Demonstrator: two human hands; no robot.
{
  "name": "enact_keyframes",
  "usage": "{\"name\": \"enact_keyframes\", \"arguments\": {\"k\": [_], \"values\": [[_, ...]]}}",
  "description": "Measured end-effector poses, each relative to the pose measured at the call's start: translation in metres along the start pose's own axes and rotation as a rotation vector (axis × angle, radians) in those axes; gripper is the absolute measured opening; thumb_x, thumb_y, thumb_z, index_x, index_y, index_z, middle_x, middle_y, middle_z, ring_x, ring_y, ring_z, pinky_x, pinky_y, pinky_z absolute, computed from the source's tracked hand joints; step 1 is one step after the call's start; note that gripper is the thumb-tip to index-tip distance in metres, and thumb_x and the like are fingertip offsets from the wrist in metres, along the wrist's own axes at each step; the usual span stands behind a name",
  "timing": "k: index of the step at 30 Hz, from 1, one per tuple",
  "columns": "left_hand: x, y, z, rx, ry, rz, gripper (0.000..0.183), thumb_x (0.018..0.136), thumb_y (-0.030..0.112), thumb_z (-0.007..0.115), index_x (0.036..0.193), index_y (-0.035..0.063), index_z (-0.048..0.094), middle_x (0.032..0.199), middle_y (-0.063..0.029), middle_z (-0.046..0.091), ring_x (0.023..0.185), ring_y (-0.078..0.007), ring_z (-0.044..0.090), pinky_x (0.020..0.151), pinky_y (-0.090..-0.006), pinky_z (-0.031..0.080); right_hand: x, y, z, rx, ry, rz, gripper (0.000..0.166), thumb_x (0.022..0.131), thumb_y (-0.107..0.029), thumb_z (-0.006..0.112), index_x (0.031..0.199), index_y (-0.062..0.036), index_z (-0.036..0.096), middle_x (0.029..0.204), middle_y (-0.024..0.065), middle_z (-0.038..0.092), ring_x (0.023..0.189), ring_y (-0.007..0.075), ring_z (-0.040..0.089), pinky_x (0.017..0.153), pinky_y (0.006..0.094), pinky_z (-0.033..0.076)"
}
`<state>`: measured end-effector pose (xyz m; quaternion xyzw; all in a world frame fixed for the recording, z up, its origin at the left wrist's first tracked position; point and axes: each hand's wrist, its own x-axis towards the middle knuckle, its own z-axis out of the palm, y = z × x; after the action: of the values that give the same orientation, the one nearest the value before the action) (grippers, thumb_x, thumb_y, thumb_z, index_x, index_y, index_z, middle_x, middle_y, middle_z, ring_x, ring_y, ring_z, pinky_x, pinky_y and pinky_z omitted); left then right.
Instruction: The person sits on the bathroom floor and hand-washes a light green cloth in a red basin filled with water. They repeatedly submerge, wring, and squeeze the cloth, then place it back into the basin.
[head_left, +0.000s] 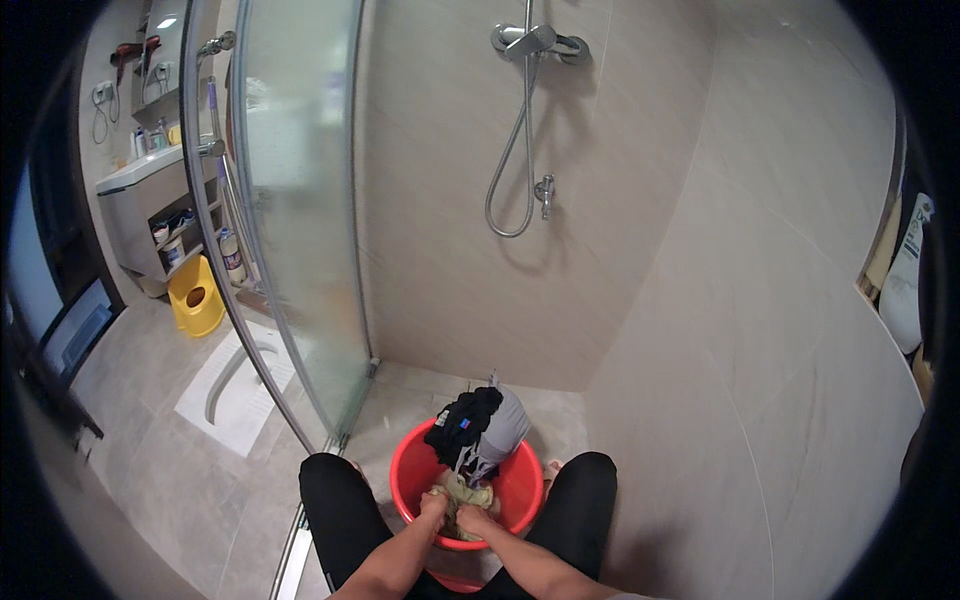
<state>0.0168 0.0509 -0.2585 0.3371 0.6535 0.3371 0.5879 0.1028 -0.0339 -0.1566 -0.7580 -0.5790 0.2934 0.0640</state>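
Observation:
A red plastic bucket (406, 465) stands on the shower floor between my knees. Down inside it, my left hand (433, 507) and my right hand (474, 519) both grip a wet, pale yellow-green cloth (472, 493), side by side. Some fingers are hidden by the fabric. A bunched black garment (466, 427) with a small blue tag lies over the bucket's far rim. Beside it on the right rests a grey bra (507, 424), its straps dangling into the bucket towards the cloth.
A framed glass shower door (300, 187) borders my left; beyond it are a white squat toilet (238, 386) and a yellow potty chair (196, 296). Ahead, a mixer tap (529, 41) with a looped shower hose (491, 199) hangs on the wall. Bottles (907, 277) stand in a niche at right.

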Motion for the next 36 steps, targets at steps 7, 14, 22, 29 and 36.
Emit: {"name": "enact_keyframes", "arguments": {"k": [7, 14, 22, 29, 36], "values": [[-0.033, -0.008, 0.025, 0.162, 0.009, -0.017, 0.026, 0.073, 0.013, 0.06, 0.093, -0.0031, 0.059, 0.087, -0.0111, 0.061, 0.072, -0.0203, 0.058, 0.059, -0.0377, 0.047, -0.008, 0.038, 0.008, -0.112, -0.063, -0.031, 0.032, 0.081, -0.022, 0.041, 0.085, 0.0014, 0.062, 0.092, 0.0218, 0.061, 0.087, 0.0366, 0.059, 0.079, 0.0428, 0.046], [-0.022, -0.002, 0.023, 0.101, -0.076, 0.027, 0.027, 0.073, 0.016, 0.063, 0.093, -0.0026, 0.059, 0.087, -0.0102, 0.061, 0.075, -0.0203, 0.057, 0.062, -0.0365, 0.046, 0.008, 0.043, 0.015, -0.082, -0.024, 0.016, 0.033, 0.081, -0.023, 0.042, 0.087, 0.0006, 0.063, 0.095, 0.0217, 0.061, 0.09, 0.0358, 0.059, 0.082, 0.0427, 0.045], [-0.032, 0.004, 0.006, 0.198, -0.084, -0.006, 0.029, 0.074, 0.018, 0.061, 0.097, 0.001, 0.059, 0.089, -0.0093, 0.061, 0.077, -0.0217, 0.057, 0.062, -0.0375, 0.045, -0.003, 0.025, 0.003, -0.303, -0.181, -0.199, 0.033, 0.08, -0.022, 0.042, 0.088, 0.0009, 0.065, 0.096, 0.0212, 0.061, 0.091, 0.0351, 0.059, 0.083, 0.0422, 0.045], [-0.025, 0.003, 0.009, 0.135, -0.112, 0.003, 0.029, 0.076, 0.02, 0.059, 0.096, 0.0002, 0.058, 0.086, -0.01, 0.059, 0.075, -0.023, 0.056, 0.06, -0.0388, 0.044, 0.012, 0.036, 0.023, -0.256, -0.075, -0.069, 0.033, 0.079, -0.021, 0.041, 0.089, -0.0005, 0.066, 0.095, 0.0199, 0.062, 0.089, 0.0331, 0.061, 0.079, 0.0413, 0.048], [-0.03, -0.001, 0.017, 0.16, -0.076, 0.046, 0.03, 0.073, 0.017, 0.061, 0.096, -0.0012, 0.058, 0.088, -0.0117, 0.06, 0.074, -0.0239, 0.057, 0.061, -0.0386, 0.046, 0.017, 0.051, 0.036, -0.167, -0.038, -0.002, 0.034, 0.08, -0.02, 0.04, 0.088, -0.0007, 0.066, 0.096, 0.0192, 0.062, 0.089, 0.033, 0.06, 0.08, 0.0419, 0.047]]}}
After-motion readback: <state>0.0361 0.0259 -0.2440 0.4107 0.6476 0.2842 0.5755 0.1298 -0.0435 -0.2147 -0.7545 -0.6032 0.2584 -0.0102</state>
